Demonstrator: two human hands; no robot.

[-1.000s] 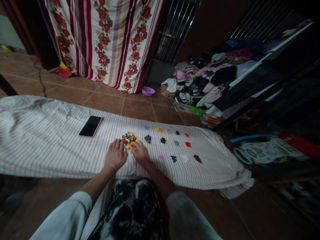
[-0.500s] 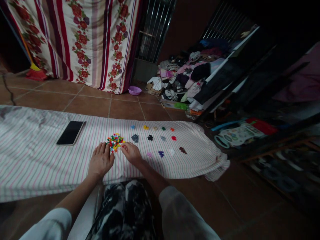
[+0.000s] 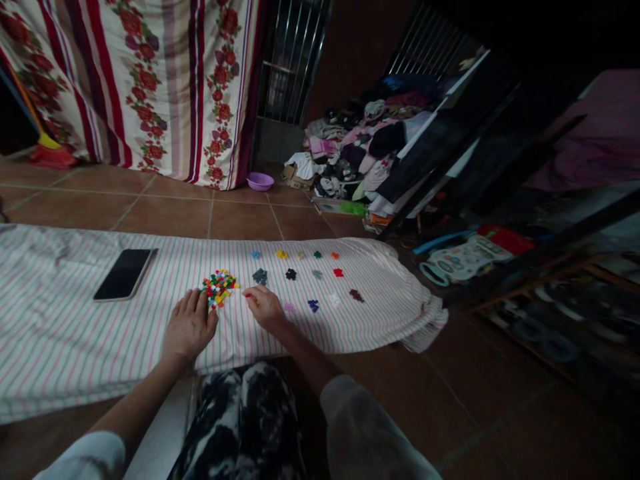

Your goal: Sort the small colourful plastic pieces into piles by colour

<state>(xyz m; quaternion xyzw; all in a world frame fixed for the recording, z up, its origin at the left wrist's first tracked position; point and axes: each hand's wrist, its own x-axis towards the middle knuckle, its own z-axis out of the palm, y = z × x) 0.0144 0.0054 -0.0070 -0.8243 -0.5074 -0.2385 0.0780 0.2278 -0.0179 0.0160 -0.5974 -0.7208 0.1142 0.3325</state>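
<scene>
A mixed heap of tiny coloured pieces [image 3: 221, 285] lies on a striped cloth [image 3: 165, 320]. My left hand [image 3: 189, 323] rests flat at the heap's near left edge, fingers stretched out. To the right of the heap, my right hand [image 3: 265, 308] is closed in a pinch, with a speck of red piece [image 3: 247, 294] showing at the fingertips. Sorted by colour, several small groups sit beyond and right of that hand, among them dark grey pieces [image 3: 260, 276], black pieces [image 3: 291, 274], red pieces [image 3: 339, 273], purple pieces [image 3: 313, 305] and brown pieces [image 3: 357, 295].
A phone [image 3: 124, 275] lies on the cloth at the left. Past the cloth, a purple basin [image 3: 261, 181] stands on the tiled floor beside a floral curtain [image 3: 145, 80]. Heaped clothes [image 3: 365, 147] fill the back, and a rack with shoes [image 3: 545, 320] is at the right.
My right hand has drawn away from the heap to the right, with the small red piece in its fingers. My left hand stays by the heap. The view has shifted slightly.
</scene>
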